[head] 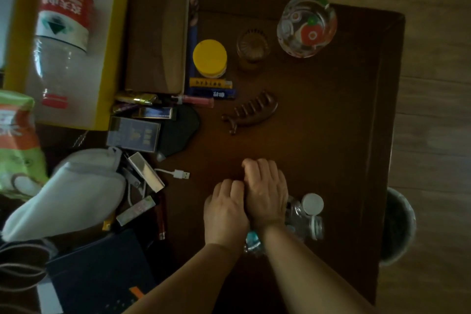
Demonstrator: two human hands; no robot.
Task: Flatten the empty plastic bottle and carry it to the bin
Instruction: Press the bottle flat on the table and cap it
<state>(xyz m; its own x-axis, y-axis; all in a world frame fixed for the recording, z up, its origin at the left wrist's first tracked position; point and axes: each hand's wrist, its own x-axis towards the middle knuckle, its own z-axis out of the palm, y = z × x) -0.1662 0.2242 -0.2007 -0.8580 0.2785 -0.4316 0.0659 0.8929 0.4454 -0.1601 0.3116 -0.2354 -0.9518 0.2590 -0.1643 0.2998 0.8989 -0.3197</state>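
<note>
Pressing both hands (244, 201) on the plastic bottle (303, 219).

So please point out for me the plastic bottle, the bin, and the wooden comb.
plastic bottle (298, 216): head view, on the clear crumpled body beside the right wrist.
bin (400, 227): head view, on its rim past the table's right edge.
wooden comb (251, 112): head view, on its teeth.

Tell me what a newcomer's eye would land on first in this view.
First the two hands, the left hand and right hand, pressed side by side on a clear plastic bottle at the near edge of the dark wooden table. Next the yellow box at far left, and the patterned glass bowl at the far right corner. A bin stands beside the table's right edge.
</note>
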